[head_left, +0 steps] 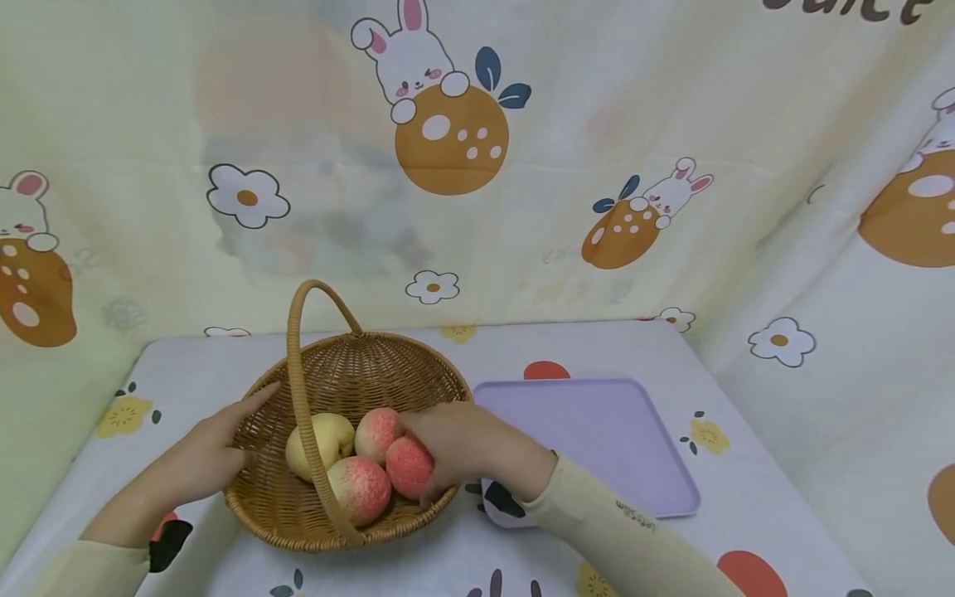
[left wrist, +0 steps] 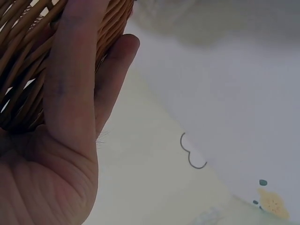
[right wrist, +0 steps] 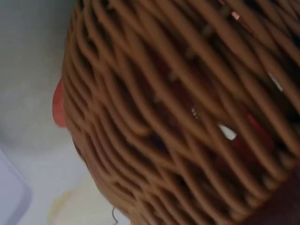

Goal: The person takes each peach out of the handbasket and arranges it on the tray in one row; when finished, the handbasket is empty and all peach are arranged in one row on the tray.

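Note:
A brown wicker basket (head_left: 278, 524) with a tall hoop handle stands left of centre, tilted so that its inside shows. Several fruits lie in it: a yellow apple-like fruit (head_left: 336, 435), a pink-and-cream peach (head_left: 360, 491), another peach (head_left: 376, 431) behind, and a redder peach (head_left: 409, 468) at the right. My left hand (head_left: 205, 452) grips the basket's left rim, thumb inside; the left wrist view has its fingers (left wrist: 70, 79) along the weave. Over the right rim, my right hand (head_left: 466, 444) reaches in and holds the redder peach. The basket wall hides that hand in the right wrist view.
A lilac tray (head_left: 589, 439) lies flat just right of the basket, partly under my right forearm. The patterned tablecloth (head_left: 753, 497) covers the table. A printed curtain (head_left: 537, 249) hangs behind and at both sides.

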`<act>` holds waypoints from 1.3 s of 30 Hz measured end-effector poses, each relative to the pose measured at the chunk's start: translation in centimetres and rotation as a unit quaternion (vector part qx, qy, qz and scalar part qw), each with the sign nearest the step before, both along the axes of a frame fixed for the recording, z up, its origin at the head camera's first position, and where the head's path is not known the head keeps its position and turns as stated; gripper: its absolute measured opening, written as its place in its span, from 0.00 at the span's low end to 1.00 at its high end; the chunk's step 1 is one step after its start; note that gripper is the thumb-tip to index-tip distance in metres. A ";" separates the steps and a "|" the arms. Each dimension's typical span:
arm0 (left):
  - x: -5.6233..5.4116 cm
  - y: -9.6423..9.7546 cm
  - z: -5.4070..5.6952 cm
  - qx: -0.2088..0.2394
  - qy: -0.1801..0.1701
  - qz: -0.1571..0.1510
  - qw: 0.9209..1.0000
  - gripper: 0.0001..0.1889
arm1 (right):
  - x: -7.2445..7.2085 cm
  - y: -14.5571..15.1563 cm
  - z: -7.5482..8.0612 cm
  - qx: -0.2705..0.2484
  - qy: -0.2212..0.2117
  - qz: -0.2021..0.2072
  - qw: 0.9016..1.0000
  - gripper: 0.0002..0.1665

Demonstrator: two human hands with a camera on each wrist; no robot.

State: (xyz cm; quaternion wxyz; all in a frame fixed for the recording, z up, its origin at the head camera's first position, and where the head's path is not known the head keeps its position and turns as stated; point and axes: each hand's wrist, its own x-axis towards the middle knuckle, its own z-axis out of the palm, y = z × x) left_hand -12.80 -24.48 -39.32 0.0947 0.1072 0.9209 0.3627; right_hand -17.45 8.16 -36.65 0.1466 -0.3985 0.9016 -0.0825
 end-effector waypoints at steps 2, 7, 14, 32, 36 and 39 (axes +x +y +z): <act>0.0 0.0 0.1 0.002 0.004 -0.003 1.000 0.47 | 0.1 0.0 -0.1 0.002 0.000 -0.005 1.000 0.41; -0.1 0.1 0.0 -0.003 0.006 -0.003 1.000 0.47 | 0.0 0.6 -0.3 -0.046 0.009 -0.004 0.999 0.43; 0.0 -0.1 -0.1 -0.015 -0.002 0.003 1.000 0.46 | -0.7 2.7 0.6 -0.282 -0.098 -0.019 0.954 0.44; -0.3 -0.2 -0.1 -0.020 0.010 0.001 1.000 0.45 | -2.7 9.7 1.2 -0.466 -0.083 -0.087 0.876 0.50; -0.3 -0.2 0.0 -0.018 0.012 -0.001 1.000 0.45 | -3.1 11.2 0.7 -0.459 -0.073 -0.116 0.878 0.49; -0.3 -0.1 0.0 -0.019 0.014 -0.001 1.000 0.45 | -3.4 12.1 0.0 -0.453 -0.085 -0.132 0.877 0.48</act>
